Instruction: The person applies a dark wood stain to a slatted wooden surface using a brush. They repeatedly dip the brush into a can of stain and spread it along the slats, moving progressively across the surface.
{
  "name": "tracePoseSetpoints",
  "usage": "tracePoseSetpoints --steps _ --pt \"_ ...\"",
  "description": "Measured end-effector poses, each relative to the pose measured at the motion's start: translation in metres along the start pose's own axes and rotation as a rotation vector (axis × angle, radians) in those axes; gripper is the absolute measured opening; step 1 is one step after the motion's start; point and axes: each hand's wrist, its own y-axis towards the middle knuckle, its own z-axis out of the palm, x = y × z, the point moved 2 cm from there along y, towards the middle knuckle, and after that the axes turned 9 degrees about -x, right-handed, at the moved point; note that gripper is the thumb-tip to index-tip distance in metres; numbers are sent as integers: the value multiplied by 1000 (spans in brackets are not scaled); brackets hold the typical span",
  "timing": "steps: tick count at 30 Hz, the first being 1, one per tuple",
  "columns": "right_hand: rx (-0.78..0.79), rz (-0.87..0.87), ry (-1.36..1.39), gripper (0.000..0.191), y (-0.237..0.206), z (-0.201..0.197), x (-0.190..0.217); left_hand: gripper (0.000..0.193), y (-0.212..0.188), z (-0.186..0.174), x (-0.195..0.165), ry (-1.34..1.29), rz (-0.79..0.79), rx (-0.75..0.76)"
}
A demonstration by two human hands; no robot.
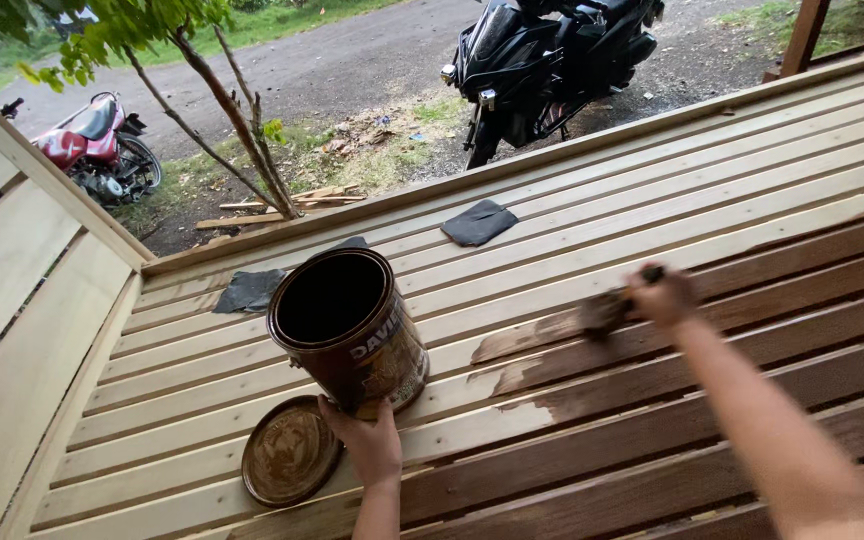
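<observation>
My left hand (369, 440) grips the bottom of an open metal stain can (347, 330) and holds it tilted above the slatted wooden platform (652, 190). The can's inside looks dark. Its round lid (289, 452) lies flat on the slats just left of that hand. My right hand (664, 296) holds a paintbrush (607, 312) whose dark bristles press on a slat at the edge of the brown stained area (712, 400). The slats beyond the brush are pale bare wood.
Two dark sandpaper sheets (479, 222) (249, 291) lie on the bare slats. A wooden side panel (12, 300) rises at left. Beyond the platform stand a black motorbike (542, 60), a red motorbike (92, 150) and a thin tree (242, 130).
</observation>
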Motion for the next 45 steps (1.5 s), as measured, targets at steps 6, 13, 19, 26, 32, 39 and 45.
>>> tracePoseSetpoints --steps 6,13,19,26,32,39,45 --pt "167 -245 -537 26 27 -38 6 97 -2 6 5 -10 91 -6" --pt "106 -728 -394 22 -84 39 147 102 -5 6 2 -6 130 -25" --pt "314 -250 288 36 -78 30 190 104 4 -6 -26 -104 315 -139" --pt "141 550 558 53 -23 -26 189 74 40 -36 -68 -44 611 -157" --pt "168 449 1162 39 12 -85 282 53 48 -46 -80 -81 580 -94" --pt "290 -109 915 27 -6 -61 413 49 53 -58 -85 -8 533 16" --pt "408 -401 430 25 -18 -5 474 55 41 -60 -80 -40 653 4"
